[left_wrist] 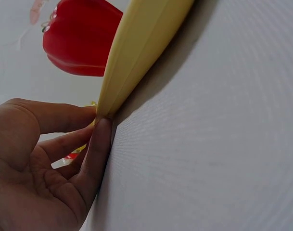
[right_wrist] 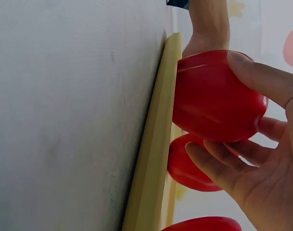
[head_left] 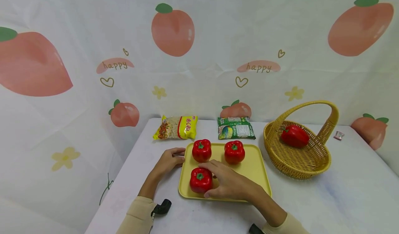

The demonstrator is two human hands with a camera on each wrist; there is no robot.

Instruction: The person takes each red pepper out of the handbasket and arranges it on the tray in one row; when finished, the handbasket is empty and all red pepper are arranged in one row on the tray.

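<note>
Three red bell peppers with green stems sit on a yellow tray [head_left: 252, 178]. My right hand [head_left: 232, 182] grips the near-left bell pepper [head_left: 199, 182], thumb on one side and fingers on the other, as the right wrist view confirms with the bell pepper [right_wrist: 213, 96] resting on the tray. Behind it stand a second bell pepper [head_left: 201, 151] and, to the right, a third bell pepper [head_left: 234, 153]. At the tray's left edge, my left hand [head_left: 168, 163] pinches the rim; in the left wrist view its fingertips meet at the tray wall [left_wrist: 132, 62].
A yellow wicker basket [head_left: 299, 164] with a tall handle stands right of the tray, holding another red bell pepper [head_left: 294, 136]. Behind the tray lie a yellow food packet [head_left: 176, 127] and a green packet [head_left: 236, 128]. A small wrapped item [head_left: 338, 135] lies at far right.
</note>
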